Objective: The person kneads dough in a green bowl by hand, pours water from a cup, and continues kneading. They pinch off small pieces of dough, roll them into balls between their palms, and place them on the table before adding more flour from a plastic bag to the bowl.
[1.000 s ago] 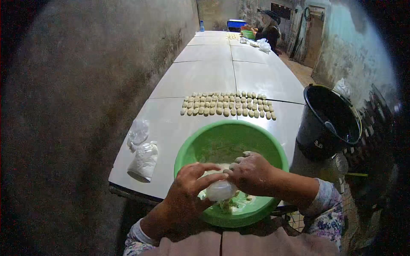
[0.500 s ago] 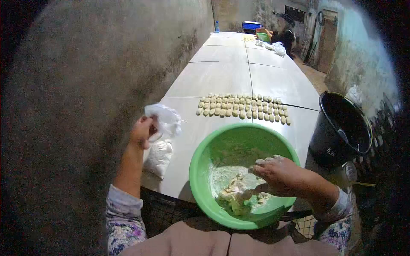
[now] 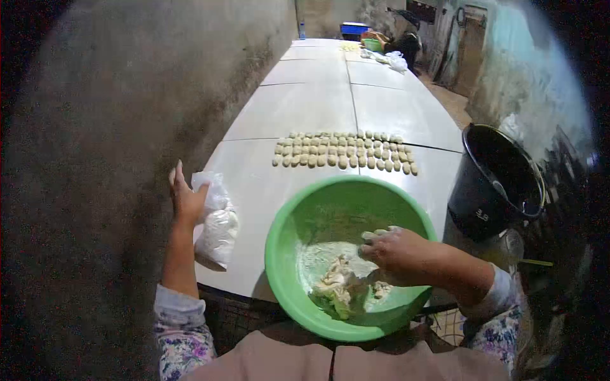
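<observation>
At the table's left edge, my left hand (image 3: 188, 198) is open, fingers stretched up and thumb apart, right at the loose top of a clear plastic bag of flour (image 3: 219, 236). The bag stands slumped on the tabletop. A large green basin (image 3: 346, 193) sits in front of me at the near edge. Inside it lie loose white flour (image 3: 318, 257) and a rough, sticky lump of dough (image 3: 333, 286). Above the dough hovers my right hand (image 3: 399, 253), its floury fingers slightly bent and apart, with nothing seen between them.
Beyond the basin, rows of small dough pieces (image 3: 343, 152) lie on the long white table (image 3: 305, 108). A black bucket (image 3: 476, 197) stands to the right. At the far end are a person (image 3: 405, 46), plastic bags (image 3: 395, 61), a blue crate (image 3: 354, 29) and a bottle (image 3: 302, 30).
My left hand has let go of the bag's top and moved left; the bag top has sunk down. My right hand stays over the basin. The view has shifted slightly.
</observation>
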